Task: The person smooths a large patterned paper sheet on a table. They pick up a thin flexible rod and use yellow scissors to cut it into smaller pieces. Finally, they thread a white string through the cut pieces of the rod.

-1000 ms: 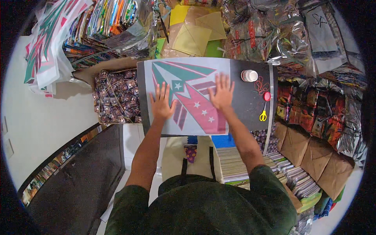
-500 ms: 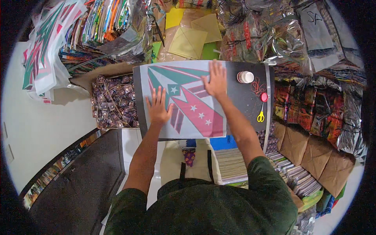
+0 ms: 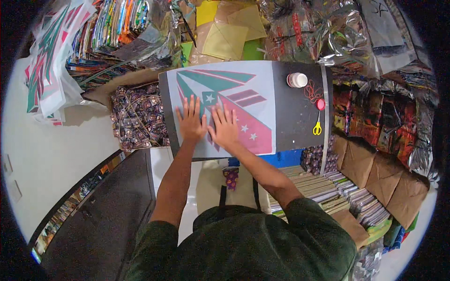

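Note:
A white sheet (image 3: 260,70) printed with green and red panels, stripes and white stars lies flat on a dark board (image 3: 294,110). My left hand (image 3: 191,122) rests palm down on its left part, fingers spread. Close beside it my right hand (image 3: 225,127) lies flat on the printed middle, fingers also apart. Neither hand holds anything. The hands cover part of the print between them.
Right of the sheet, the board carries a white jar (image 3: 296,80), red thread (image 3: 311,91), a round red lid (image 3: 320,104) and yellow-handled scissors (image 3: 317,127). Wrapped bundles (image 3: 300,37) border the far side. Left stands a box of small dark packets (image 3: 138,117); folded stacks (image 3: 323,187) lie lower right.
My right hand has slid from the sheet's far right edge toward me and left, ending beside my left hand. My left hand stays in nearly the same place on the sheet.

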Available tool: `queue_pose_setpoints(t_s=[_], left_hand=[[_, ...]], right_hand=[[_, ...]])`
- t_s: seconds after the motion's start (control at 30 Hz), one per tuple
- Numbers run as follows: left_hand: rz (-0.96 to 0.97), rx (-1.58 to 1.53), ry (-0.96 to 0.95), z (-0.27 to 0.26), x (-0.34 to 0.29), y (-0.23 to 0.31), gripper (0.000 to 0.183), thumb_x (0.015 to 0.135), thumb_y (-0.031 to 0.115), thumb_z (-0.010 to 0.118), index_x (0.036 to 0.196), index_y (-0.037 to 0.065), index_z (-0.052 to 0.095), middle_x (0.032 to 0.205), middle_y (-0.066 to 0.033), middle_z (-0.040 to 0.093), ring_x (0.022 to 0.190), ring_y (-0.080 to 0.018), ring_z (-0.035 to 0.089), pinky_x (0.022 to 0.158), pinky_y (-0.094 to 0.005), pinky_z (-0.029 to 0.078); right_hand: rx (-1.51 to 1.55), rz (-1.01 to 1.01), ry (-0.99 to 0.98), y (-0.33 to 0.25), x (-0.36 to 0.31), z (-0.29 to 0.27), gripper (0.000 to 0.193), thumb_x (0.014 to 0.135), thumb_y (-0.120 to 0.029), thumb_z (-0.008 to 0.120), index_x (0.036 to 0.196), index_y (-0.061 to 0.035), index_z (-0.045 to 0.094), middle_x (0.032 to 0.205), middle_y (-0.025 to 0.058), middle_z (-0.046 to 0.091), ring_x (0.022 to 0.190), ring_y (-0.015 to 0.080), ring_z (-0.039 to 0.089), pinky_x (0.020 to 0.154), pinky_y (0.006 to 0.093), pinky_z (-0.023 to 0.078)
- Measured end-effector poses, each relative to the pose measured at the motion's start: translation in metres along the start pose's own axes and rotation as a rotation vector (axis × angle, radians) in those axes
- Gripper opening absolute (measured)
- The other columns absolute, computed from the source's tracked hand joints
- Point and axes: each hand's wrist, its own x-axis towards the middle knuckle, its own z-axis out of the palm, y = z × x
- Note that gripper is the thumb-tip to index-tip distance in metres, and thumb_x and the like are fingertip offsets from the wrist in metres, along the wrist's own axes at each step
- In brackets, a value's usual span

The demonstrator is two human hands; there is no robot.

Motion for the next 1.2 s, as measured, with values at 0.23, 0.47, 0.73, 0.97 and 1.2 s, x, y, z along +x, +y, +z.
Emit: queue_pose_setpoints(t_s=[0.23, 0.47, 0.73, 0.97, 1.2], left_hand=[[-0.034, -0.008, -0.056, -0.004, -0.001, 0.005, 0.081, 0.098, 0.042, 0.059, 0.167, 0.014, 0.027, 0.175, -0.0075, 0.022, 0.162, -0.0323, 0.015, 0.126, -0.0661, 0.01], [-0.042, 0.011, -0.123, -0.008, 0.001, 0.008, 0.081, 0.101, 0.043, 0.054, 0.168, 0.011, 0.023, 0.176, -0.01, 0.018, 0.163, -0.0333, 0.012, 0.126, -0.0662, 0.008], [-0.024, 0.011, -0.052, 0.002, 0.0, 0.007, 0.078, 0.102, 0.046, 0.047, 0.168, 0.012, 0.024, 0.175, -0.0093, 0.022, 0.162, -0.0336, 0.015, 0.126, -0.0657, 0.006], [0.013, 0.018, -0.084, -0.001, -0.002, 0.002, 0.077, 0.104, 0.047, 0.048, 0.168, 0.011, 0.023, 0.175, -0.0116, 0.021, 0.163, -0.0351, 0.011, 0.124, -0.069, 0.007], [-0.223, 0.123, -0.055, -0.006, -0.045, -0.041, 0.078, 0.105, 0.046, 0.048, 0.168, 0.008, 0.022, 0.176, -0.0134, 0.016, 0.162, -0.0376, 0.011, 0.123, -0.0722, 0.006]], right_hand=[[-0.104, 0.244, 0.032, 0.106, -0.075, -0.036, 0.077, 0.101, -0.048, 0.054, 0.164, -0.0082, 0.034, 0.172, 0.0154, 0.028, 0.16, 0.0382, 0.021, 0.128, 0.0601, 0.011], [-0.157, 0.363, 0.131, 0.135, -0.1, -0.05, 0.072, 0.102, -0.04, 0.055, 0.162, -0.0064, 0.036, 0.17, 0.0163, 0.031, 0.159, 0.0392, 0.022, 0.127, 0.062, 0.013], [-0.029, 0.167, 0.149, 0.061, -0.009, -0.028, 0.064, 0.099, -0.042, 0.059, 0.16, -0.0263, 0.045, 0.169, 0.0126, 0.035, 0.156, 0.038, 0.029, 0.124, 0.0659, 0.019], [-0.094, 0.2, 0.087, 0.061, -0.011, -0.026, 0.067, 0.1, -0.047, 0.056, 0.162, -0.0295, 0.04, 0.172, 0.0098, 0.03, 0.158, 0.0332, 0.025, 0.126, 0.0637, 0.017], [-0.09, 0.199, 0.092, 0.062, -0.011, -0.024, 0.068, 0.101, -0.048, 0.054, 0.164, -0.0304, 0.037, 0.172, 0.0079, 0.028, 0.159, 0.0322, 0.023, 0.126, 0.0636, 0.014]])
